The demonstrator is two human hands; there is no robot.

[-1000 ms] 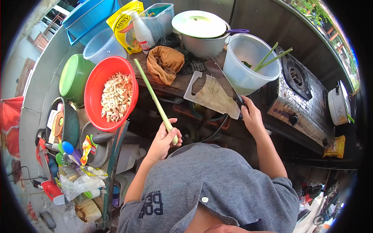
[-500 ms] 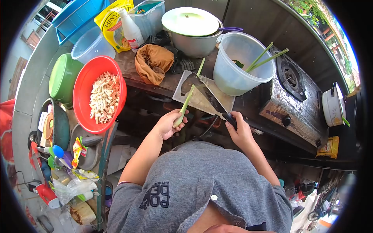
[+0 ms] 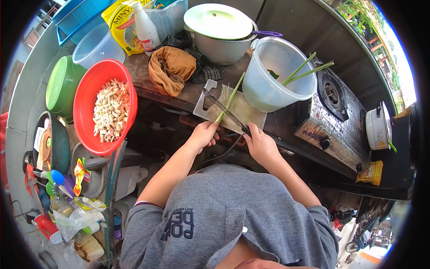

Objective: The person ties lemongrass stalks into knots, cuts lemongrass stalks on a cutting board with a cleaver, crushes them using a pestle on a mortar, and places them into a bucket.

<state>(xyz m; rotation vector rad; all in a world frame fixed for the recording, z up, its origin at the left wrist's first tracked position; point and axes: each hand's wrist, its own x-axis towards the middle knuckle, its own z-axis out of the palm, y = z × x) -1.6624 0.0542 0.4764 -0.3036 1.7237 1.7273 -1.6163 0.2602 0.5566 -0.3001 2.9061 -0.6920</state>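
A pale green stalk lies slantwise over the white cutting board, its near end gripped by my left hand. Closed round the black handle of a knife is my right hand. The blade crosses over the stalk, close to my left fingers; whether it touches the stalk I cannot tell. Thin pale sticks lie on the board behind the blade. Just right of the board, a translucent bucket holds several green stalks.
At the left is a red bowl of small cut pieces. An orange-brown cloth and a lidded pot stand behind the board. A metal stove stands right, with a white pot beyond.
The stalk in my left hand has swung from upright beside the board to lying over it. My right hand has brought the knife left and down across the stalk. The view has shifted slightly.
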